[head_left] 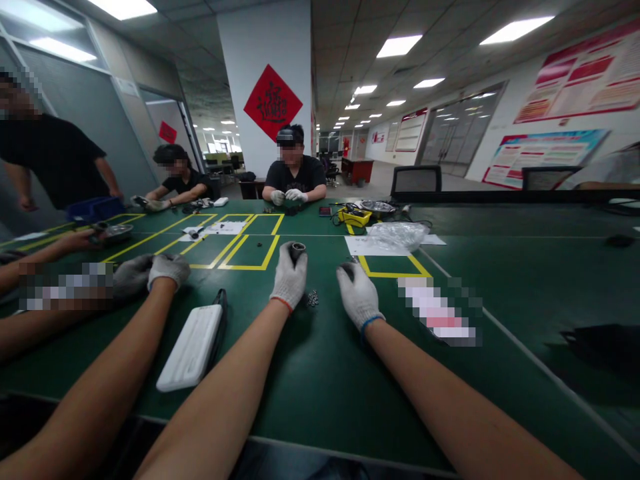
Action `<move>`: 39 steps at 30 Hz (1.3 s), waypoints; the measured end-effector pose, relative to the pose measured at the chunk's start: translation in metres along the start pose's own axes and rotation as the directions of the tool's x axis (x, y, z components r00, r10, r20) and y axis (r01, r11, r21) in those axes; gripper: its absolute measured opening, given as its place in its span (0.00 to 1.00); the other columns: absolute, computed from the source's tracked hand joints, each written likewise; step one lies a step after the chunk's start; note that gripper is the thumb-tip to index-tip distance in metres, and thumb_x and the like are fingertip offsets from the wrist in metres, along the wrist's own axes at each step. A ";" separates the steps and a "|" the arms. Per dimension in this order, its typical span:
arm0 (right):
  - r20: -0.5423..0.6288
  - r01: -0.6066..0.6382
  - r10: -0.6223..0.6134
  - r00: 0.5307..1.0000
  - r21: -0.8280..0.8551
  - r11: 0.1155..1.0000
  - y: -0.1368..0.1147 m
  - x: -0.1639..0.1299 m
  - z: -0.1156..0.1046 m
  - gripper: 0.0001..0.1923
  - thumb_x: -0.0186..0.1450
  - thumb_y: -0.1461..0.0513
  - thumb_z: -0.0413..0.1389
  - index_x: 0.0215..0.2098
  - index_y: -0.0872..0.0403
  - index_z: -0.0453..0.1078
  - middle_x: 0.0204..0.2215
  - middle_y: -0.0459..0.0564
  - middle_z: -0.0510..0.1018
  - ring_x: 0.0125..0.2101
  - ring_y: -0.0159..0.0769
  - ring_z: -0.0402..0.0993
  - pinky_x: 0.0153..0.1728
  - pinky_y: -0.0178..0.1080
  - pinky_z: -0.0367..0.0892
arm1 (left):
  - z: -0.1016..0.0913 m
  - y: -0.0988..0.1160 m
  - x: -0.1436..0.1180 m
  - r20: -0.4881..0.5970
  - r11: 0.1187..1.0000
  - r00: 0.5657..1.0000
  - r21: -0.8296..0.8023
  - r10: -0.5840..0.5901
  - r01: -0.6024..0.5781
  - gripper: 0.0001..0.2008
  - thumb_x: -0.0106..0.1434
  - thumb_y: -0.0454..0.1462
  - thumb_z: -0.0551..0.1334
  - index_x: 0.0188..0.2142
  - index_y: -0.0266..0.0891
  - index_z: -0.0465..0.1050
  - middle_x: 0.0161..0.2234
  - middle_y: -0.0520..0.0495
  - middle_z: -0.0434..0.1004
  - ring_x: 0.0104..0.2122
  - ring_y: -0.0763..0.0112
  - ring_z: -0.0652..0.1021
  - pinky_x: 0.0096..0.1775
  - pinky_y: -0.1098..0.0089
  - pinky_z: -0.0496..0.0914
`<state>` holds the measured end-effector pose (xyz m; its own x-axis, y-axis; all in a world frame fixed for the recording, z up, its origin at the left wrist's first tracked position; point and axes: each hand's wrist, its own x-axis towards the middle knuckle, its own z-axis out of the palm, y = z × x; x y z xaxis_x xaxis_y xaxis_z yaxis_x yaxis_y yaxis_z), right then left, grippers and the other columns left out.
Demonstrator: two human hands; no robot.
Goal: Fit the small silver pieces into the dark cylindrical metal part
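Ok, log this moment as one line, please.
left hand: holds dark cylinder | right hand: on green table | small metal parts: between hands

Bright ceiling panels (515, 29) light your view evenly, with soft shadows under your arms on the green table (320, 373). Edges bow with wide-angle distortion, and the far right corner goes dim.
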<state>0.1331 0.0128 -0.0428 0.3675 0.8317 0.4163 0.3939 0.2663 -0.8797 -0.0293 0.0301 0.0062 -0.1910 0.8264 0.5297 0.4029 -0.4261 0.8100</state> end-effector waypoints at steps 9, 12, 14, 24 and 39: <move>0.153 0.154 -0.203 0.967 0.281 0.947 -0.013 -0.011 0.000 0.18 0.62 0.59 0.53 0.49 0.52 0.73 0.46 0.53 0.82 0.49 0.45 0.78 0.54 0.49 0.71 | 0.011 0.016 -0.024 0.282 0.953 0.951 0.227 0.131 -0.199 0.07 0.63 0.37 0.64 0.41 0.42 0.72 0.39 0.47 0.76 0.41 0.62 0.77 0.47 0.62 0.73; 0.133 0.076 -0.121 0.984 0.303 0.950 -0.008 -0.006 0.004 0.28 0.55 0.62 0.57 0.55 0.53 0.69 0.45 0.54 0.82 0.47 0.45 0.79 0.52 0.49 0.73 | 0.010 0.018 -0.025 0.276 0.905 0.938 0.308 0.209 -0.292 0.10 0.62 0.39 0.66 0.44 0.41 0.75 0.43 0.43 0.74 0.45 0.57 0.77 0.49 0.59 0.73; 0.172 0.024 -0.081 0.982 0.309 0.951 -0.006 -0.003 0.005 0.32 0.53 0.62 0.59 0.57 0.53 0.67 0.45 0.55 0.82 0.47 0.46 0.79 0.50 0.49 0.74 | 0.007 0.017 -0.022 0.312 0.891 0.920 0.309 0.235 -0.333 0.11 0.61 0.39 0.67 0.44 0.40 0.77 0.42 0.42 0.74 0.44 0.57 0.77 0.48 0.59 0.73; 0.204 0.158 -0.181 0.962 0.123 0.980 -0.009 -0.006 0.000 0.25 0.55 0.64 0.58 0.52 0.49 0.75 0.47 0.51 0.83 0.49 0.47 0.78 0.55 0.52 0.71 | 0.010 0.016 -0.025 0.297 0.910 0.911 0.212 0.286 -0.355 0.17 0.61 0.34 0.66 0.50 0.42 0.72 0.45 0.44 0.79 0.45 0.60 0.79 0.50 0.60 0.75; 0.122 0.183 -0.182 0.976 0.001 0.983 -0.016 -0.009 -0.004 0.20 0.60 0.61 0.55 0.51 0.50 0.74 0.42 0.52 0.83 0.45 0.48 0.79 0.52 0.52 0.72 | 0.010 0.021 -0.027 0.408 0.878 0.843 0.171 0.350 -0.447 0.13 0.68 0.34 0.60 0.51 0.41 0.75 0.48 0.42 0.79 0.47 0.60 0.79 0.52 0.62 0.74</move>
<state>0.1272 -0.0011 -0.0315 0.1846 0.8225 0.5380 0.4537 0.4143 -0.7890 -0.0064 0.0023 0.0061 0.3450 0.6978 0.6278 0.5920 -0.6808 0.4313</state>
